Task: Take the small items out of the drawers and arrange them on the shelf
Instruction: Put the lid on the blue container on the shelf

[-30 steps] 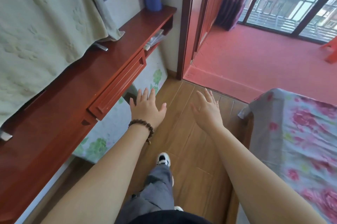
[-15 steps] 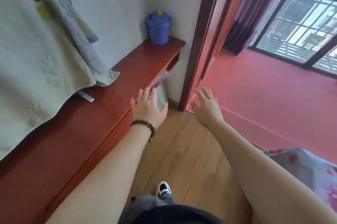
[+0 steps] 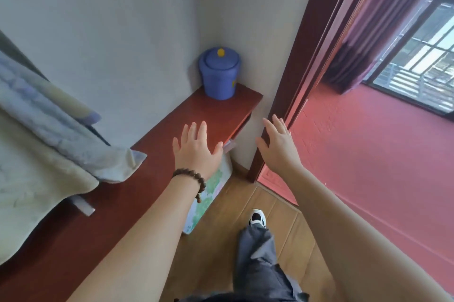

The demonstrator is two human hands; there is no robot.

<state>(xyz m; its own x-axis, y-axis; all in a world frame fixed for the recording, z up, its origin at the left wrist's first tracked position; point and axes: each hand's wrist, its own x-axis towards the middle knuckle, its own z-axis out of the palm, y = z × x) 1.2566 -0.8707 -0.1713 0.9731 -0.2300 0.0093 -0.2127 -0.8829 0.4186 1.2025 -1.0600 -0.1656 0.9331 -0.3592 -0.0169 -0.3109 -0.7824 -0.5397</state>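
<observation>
A long red-brown wooden shelf unit (image 3: pixel 137 169) runs along the wall on the left. Its drawer fronts are hidden below the top from this angle. My left hand (image 3: pixel 195 148), with a bead bracelet on the wrist, hovers open and palm down over the far end of the top. My right hand (image 3: pixel 277 144) is open too, fingers spread, in front of the dark door frame (image 3: pixel 294 80). Neither hand holds anything. A blue lidded pot (image 3: pixel 219 73) with a yellow knob stands at the shelf's far corner.
A pale blanket (image 3: pixel 36 154) hangs over the left part of the top. A floral board (image 3: pixel 208 193) leans under the shelf, with papers (image 3: pixel 229 145) poking from an open compartment. Beyond the door lie a red floor (image 3: pixel 368 154), purple curtain and window. My foot (image 3: pixel 258 218) is on the wood floor.
The view has swung up and forward towards the corner. The bed and the drawer front have left the frame, and both open hands have moved up to the shelf's far end.
</observation>
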